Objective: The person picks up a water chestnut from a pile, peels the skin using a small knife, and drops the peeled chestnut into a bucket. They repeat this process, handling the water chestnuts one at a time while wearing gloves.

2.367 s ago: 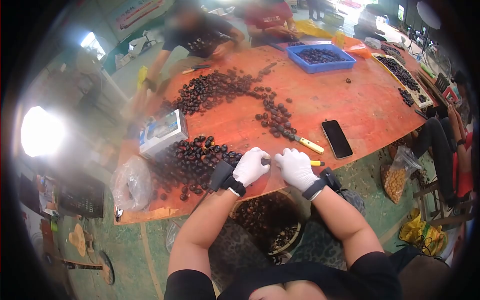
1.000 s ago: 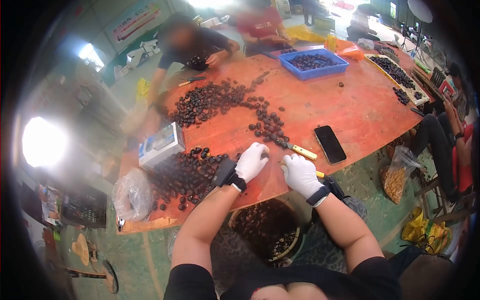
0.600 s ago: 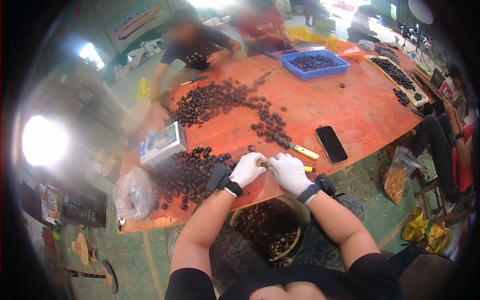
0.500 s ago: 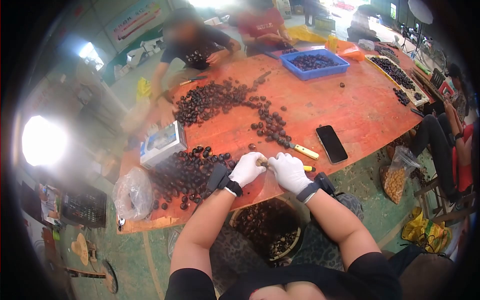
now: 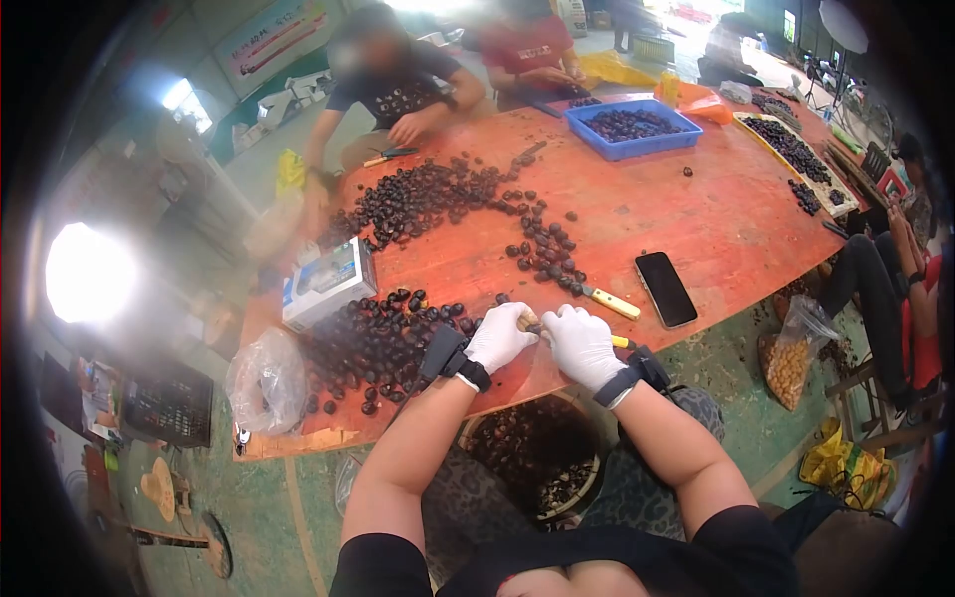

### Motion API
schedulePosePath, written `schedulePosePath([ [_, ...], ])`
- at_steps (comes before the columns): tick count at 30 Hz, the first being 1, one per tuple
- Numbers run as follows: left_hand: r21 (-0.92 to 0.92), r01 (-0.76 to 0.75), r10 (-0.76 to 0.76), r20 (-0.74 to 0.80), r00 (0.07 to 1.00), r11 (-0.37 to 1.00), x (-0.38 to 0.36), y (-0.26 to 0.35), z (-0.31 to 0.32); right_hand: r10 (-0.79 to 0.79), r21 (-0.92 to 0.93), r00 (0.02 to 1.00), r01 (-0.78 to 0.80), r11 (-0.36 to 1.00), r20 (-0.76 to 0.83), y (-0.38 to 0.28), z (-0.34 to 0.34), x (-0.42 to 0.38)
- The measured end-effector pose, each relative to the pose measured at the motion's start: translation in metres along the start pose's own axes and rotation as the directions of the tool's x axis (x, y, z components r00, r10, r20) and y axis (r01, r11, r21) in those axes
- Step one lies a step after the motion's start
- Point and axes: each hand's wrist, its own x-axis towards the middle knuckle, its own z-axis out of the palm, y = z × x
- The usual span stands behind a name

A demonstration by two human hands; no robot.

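Observation:
White gloves cover both hands, which are close together at the near edge of the red table. My left hand pinches a small, partly peeled chestnut. My right hand is closed around a knife whose yellow handle sticks out on its right; the blade is hidden. Dark chestnuts are heaped to the left of my left hand. Below the hands, between the knees, a round basket contains dark shells.
A yellow-handled knife and a phone lie beyond my right hand. At left are a white box and plastic bag. A blue tray holds chestnuts. Co-workers sit across the table; a bag of peeled chestnuts is at right.
The view has shifted slightly. My hands remain together around the chestnut, with the right hand turned a little and less of the yellow handle showing. The co-worker's hand across the table has moved slightly.

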Motion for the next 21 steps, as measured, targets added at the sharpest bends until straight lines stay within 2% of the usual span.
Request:
schedulePosePath([
  [3,0.015,-0.005,0.005,-0.002,1.0,1.0,0.0,0.003,0.0,0.031,0.001,0.999,-0.031,1.0,0.035,-0.002,0.004,-0.003],
  [5,0.018,-0.041,0.042,-0.023,0.999,0.999,0.002,-0.005,0.004,0.045,-0.033,0.993,-0.042,0.999,0.112,0.001,0.0,-0.006],
  [8,0.002,0.044,-0.044,0.003,0.999,0.999,0.0,0.001,0.0,0.051,-0.057,0.987,-0.043,0.997,0.149,0.005,-0.009,-0.009],
  [11,0.331,-0.144,0.161,-0.025,0.987,0.933,-0.002,0.007,-0.007,0.067,-0.047,0.988,-0.061,0.997,0.138,0.008,-0.01,-0.011],
  [14,0.455,-0.187,0.284,-0.155,0.946,0.871,0.0,0.016,-0.01,0.085,-0.057,0.988,-0.078,0.995,0.132,0.012,-0.014,-0.01],
  [15,0.563,-0.225,0.397,-0.204,0.895,0.795,0.004,0.007,-0.004,0.088,-0.053,0.988,-0.082,0.995,0.13,0.012,-0.014,-0.01],
  [18,0.57,-0.213,0.349,-0.139,0.927,0.794,0.013,-0.011,0.006,0.091,-0.042,0.988,-0.087,0.995,0.127,0.012,-0.016,-0.012],
  [19,0.51,-0.261,0.381,-0.146,0.913,0.82,0.015,-0.015,0.006,0.091,-0.038,0.987,-0.087,0.995,0.129,0.013,-0.017,-0.012],
  [21,0.63,-0.212,0.318,-0.059,0.946,0.747,0.013,-0.02,0.001,0.096,-0.046,0.986,-0.091,0.995,0.134,0.014,-0.018,-0.012],
])
